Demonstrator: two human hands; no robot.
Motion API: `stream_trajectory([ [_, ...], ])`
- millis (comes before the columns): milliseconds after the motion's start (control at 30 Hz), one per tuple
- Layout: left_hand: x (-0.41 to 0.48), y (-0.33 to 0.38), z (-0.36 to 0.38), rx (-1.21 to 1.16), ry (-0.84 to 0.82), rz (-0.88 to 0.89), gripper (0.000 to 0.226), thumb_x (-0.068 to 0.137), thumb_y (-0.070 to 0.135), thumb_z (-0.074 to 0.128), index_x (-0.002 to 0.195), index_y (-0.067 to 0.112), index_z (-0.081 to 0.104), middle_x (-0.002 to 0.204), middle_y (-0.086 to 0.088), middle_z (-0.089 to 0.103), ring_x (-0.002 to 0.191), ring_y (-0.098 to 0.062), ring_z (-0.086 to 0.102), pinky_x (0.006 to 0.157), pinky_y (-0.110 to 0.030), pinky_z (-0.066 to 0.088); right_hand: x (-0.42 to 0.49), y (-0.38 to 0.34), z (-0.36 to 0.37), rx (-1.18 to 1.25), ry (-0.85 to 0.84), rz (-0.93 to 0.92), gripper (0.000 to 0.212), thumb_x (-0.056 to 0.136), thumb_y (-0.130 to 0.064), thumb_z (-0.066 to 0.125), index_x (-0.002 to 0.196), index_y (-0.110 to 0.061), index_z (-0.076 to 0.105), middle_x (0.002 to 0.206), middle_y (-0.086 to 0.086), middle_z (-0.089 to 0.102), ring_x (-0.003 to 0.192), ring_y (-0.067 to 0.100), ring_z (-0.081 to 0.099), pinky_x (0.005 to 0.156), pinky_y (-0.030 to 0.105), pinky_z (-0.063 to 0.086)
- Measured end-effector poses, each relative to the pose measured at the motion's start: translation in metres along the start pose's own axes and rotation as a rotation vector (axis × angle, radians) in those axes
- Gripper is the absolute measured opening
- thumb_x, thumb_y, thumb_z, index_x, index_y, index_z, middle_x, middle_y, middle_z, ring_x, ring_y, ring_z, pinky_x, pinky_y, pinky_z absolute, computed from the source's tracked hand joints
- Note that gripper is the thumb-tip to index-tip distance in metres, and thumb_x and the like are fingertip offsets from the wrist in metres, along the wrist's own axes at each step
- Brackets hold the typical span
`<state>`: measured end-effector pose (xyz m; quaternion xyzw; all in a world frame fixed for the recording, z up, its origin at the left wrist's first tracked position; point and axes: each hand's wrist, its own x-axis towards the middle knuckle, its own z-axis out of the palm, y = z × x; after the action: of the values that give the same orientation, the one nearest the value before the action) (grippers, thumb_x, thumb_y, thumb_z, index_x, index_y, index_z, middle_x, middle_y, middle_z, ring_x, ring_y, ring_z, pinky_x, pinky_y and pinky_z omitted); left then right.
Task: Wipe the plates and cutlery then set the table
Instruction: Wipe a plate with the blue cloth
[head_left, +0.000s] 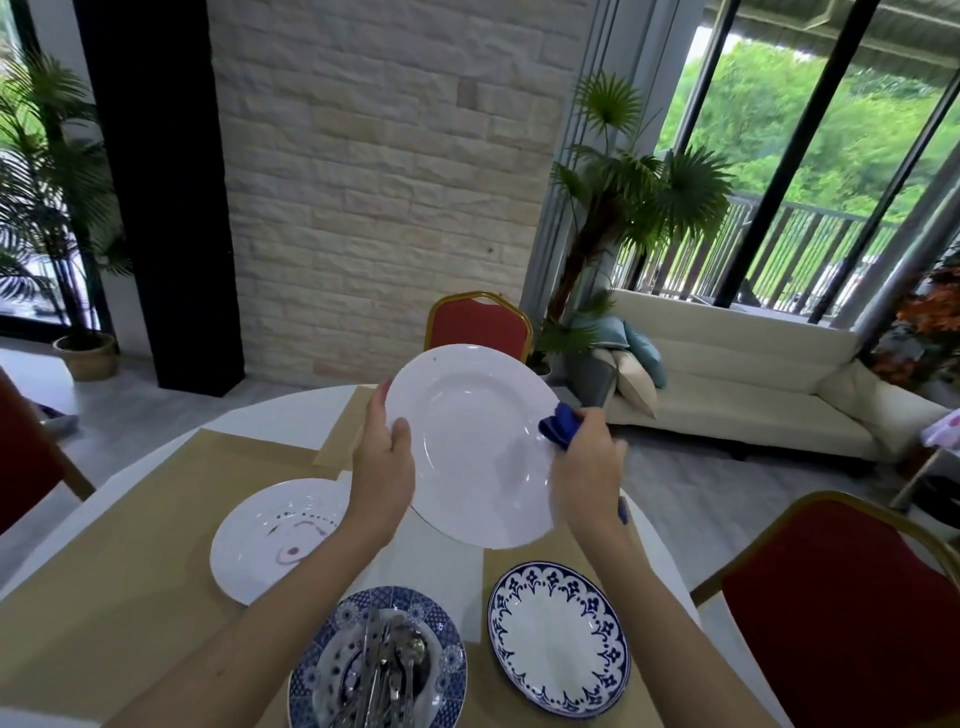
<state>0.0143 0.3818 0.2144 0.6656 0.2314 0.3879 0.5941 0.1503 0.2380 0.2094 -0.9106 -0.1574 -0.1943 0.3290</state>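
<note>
Head view: my left fingers (399, 436) grip the white plate (467, 441) by its rim above the desk (280, 415); my right fingers (592, 418) pinch the blue cloth (558, 428) against the opposite rim. Stiff, glazed, probably slippery, breakable: rims feel safest.

Bright daylight from windows (810, 171) at right, soft glare on white plate (472, 441), wide-angle bending at edges
</note>
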Motion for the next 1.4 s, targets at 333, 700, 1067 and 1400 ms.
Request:
stream_trajectory([
  [333, -0.017, 0.007, 0.016, 0.003, -0.250, 0.117, 0.045, 0.100, 0.008, 0.037, 0.143, 0.024, 0.035, 0.139, 0.011, 0.044, 0.123, -0.001, 0.040, 0.085, 0.007, 0.029, 0.005, -0.022, 0.013, -0.123, 0.004, -0.779, 0.066, 0.091, -0.013, 0.053, 0.150, -0.024, 0.024, 0.158, 0.000, 0.024, 0.130, 0.028, 0.034, 0.105, 0.043, 0.035],
  [700, -0.014, 0.009, 0.010, 0.015, -0.283, 0.132, 0.045, 0.100, 0.010, 0.038, 0.138, 0.034, 0.037, 0.137, 0.014, 0.046, 0.125, -0.003, 0.043, 0.105, -0.021, 0.034, 0.013, -0.013, 0.009, -0.195, 0.148, -0.716, 0.064, 0.078, -0.009, 0.046, 0.142, -0.015, 0.043, 0.147, 0.007, 0.045, 0.109, 0.023, 0.039, 0.087, 0.036, 0.049],
  [1067, 0.005, 0.014, 0.006, 0.093, -0.088, 0.177, 0.050, 0.100, 0.007, 0.035, 0.144, 0.031, 0.033, 0.131, 0.014, 0.046, 0.119, -0.007, 0.043, 0.099, -0.021, 0.032, -0.063, 0.006, 0.029, -0.217, -0.088, -0.601, 0.059, 0.056, -0.005, 0.062, 0.115, -0.004, 0.060, 0.110, 0.009, 0.070, 0.064, 0.023, 0.060, 0.056, 0.027, 0.055],
  [1400, -0.004, 0.010, 0.002, -0.049, -0.191, 0.090, 0.044, 0.101, 0.010, 0.037, 0.137, 0.035, 0.041, 0.128, 0.012, 0.052, 0.114, -0.005, 0.051, 0.091, -0.019, 0.041, -0.002, -0.011, 0.016, -0.270, -0.027, -0.597, 0.065, 0.073, -0.006, 0.057, 0.137, -0.012, 0.050, 0.144, 0.005, 0.048, 0.103, 0.025, 0.049, 0.077, 0.038, 0.052],
])
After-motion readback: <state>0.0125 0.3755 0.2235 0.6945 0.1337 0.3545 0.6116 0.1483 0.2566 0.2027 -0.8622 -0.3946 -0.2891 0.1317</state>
